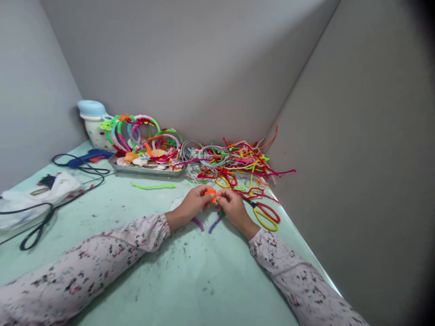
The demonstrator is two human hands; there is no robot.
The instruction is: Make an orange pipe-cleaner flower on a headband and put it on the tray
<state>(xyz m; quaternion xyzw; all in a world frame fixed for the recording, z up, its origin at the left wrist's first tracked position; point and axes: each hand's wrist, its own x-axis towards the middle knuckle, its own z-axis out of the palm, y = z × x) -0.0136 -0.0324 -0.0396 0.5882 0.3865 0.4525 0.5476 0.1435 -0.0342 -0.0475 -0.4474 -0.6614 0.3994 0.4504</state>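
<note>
Between my two hands is a small bent orange pipe cleaner point(211, 194). My left hand point(192, 202) pinches it from the left, and the fingertips of my right hand point(234, 207) are closed on its right side. Purple pipe cleaner ends point(215, 224) show on the table just below the hands; where they lead is hidden under my fingers. To the right of my right hand lie scissors point(267, 215) with red and yellow handles. A bright green pipe cleaner point(152, 186) lies on the table to the left.
A metal tray point(149, 170) at the back holds shells and pipe-cleaner-wrapped headbands. Beside it is a tangled heap of pipe cleaners point(244, 156) with wire rings. A blue glue gun point(84, 158), dark cord point(50, 210), plastic bag point(64, 185) and blue-lidded container point(97, 127) stand left.
</note>
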